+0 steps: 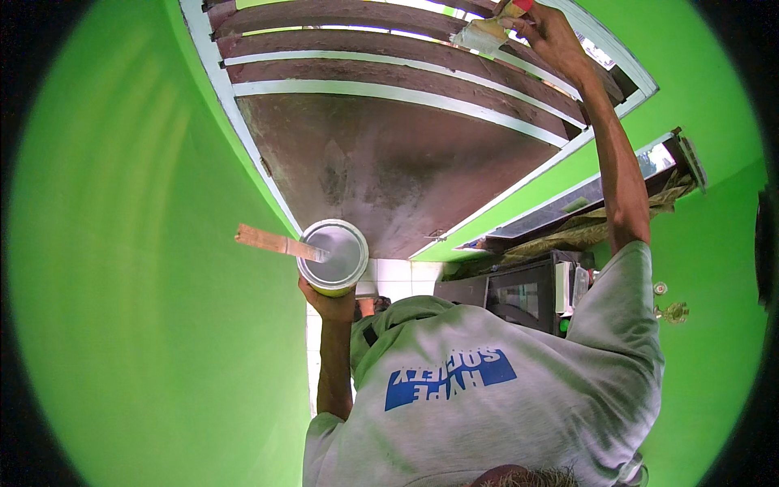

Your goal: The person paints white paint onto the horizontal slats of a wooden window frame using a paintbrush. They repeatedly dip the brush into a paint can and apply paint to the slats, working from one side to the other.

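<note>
My left hand holds an open paint can from below, in front of my body. Pale grey or white paint shows inside it, and a flat wooden stick leans out over the rim to the left. Up at the top right, my right hand grips a paintbrush with a red part on its handle. Its whitish bristles lie at the brown slats of a louvred panel; whether they touch is hard to tell. Pale strips run along the lower slats.
Below the slats is a brown door panel within a white frame. Bright green walls stand on both sides, the left one close. To the right are a window with a gathered curtain and a dark cabinet. White floor tiles lie below.
</note>
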Available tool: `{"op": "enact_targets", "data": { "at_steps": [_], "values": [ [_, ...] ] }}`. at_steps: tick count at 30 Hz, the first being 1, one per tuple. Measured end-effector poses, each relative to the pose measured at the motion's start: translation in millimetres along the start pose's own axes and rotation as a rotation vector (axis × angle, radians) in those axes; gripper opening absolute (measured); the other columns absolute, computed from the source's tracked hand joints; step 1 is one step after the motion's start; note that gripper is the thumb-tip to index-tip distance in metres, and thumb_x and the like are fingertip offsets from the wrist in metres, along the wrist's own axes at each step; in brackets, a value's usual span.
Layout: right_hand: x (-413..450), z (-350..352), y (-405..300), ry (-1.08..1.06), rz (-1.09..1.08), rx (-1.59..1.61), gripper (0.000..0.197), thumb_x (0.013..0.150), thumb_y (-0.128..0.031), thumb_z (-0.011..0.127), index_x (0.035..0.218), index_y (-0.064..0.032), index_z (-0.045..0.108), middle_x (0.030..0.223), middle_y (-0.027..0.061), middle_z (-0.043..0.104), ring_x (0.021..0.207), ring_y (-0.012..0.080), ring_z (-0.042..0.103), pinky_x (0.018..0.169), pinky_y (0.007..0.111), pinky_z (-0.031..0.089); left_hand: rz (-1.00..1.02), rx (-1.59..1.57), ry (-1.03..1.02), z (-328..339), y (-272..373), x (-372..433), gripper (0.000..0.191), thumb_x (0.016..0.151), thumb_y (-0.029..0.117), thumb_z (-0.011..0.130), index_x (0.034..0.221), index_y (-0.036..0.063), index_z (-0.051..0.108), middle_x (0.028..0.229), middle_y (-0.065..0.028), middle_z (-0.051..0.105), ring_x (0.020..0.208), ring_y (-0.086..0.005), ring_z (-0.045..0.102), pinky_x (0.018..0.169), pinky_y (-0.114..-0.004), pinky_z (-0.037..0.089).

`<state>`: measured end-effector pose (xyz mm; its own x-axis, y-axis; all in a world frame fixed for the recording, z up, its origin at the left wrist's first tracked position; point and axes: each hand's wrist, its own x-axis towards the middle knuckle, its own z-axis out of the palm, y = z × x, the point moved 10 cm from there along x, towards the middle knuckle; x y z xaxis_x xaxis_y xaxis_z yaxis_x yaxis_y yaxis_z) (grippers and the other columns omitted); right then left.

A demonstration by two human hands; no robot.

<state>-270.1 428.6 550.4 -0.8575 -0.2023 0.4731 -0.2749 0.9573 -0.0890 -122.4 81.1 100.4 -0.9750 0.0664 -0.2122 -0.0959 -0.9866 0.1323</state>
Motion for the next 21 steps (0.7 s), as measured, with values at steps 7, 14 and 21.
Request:
{"op": "enact_targets", "data": {
  "at_steps": [7,14,21],
  "values": [
    [-3,-6,-9,0.008,-0.025,0.075,0.016,0.095,-0.008,0.064,0.11,-0.0025,0.065,0.09,0.0133,0.07,0.08,0.024,0.063,0.071,0.041,0.052,-0.035,0.277,0.011,-20,-1,9,0.066,0.098,0.061,0.043,0.15,0.0206,0.04,0.143,-0.0103,0.052,0.124,-0.0323,0.061,0.09,-0.057,0.061],
    [-3,-11,22,0.003,0.016,-0.081,0.019,0.095,-0.013,0.067,0.111,-0.0034,0.066,0.091,0.0132,0.07,0.078,0.025,0.063,0.07,0.042,0.052,-0.084,0.188,0.018,-32,-8,11,0.07,0.095,0.067,0.044,0.15,0.0223,0.042,0.143,-0.0103,0.053,0.124,-0.0324,0.061,0.091,-0.061,0.059],
    [-5,-15,13,-0.004,0.107,-0.034,0.017,0.097,-0.012,0.065,0.111,-0.0025,0.066,0.095,0.0149,0.071,0.085,0.0273,0.067,0.076,0.042,0.055,-0.052,0.269,0.012,-21,-4,8,0.07,0.095,0.066,0.044,0.15,0.0219,0.041,0.144,-0.0098,0.052,0.124,-0.0326,0.061,0.091,-0.058,0.06]
  ]
}}
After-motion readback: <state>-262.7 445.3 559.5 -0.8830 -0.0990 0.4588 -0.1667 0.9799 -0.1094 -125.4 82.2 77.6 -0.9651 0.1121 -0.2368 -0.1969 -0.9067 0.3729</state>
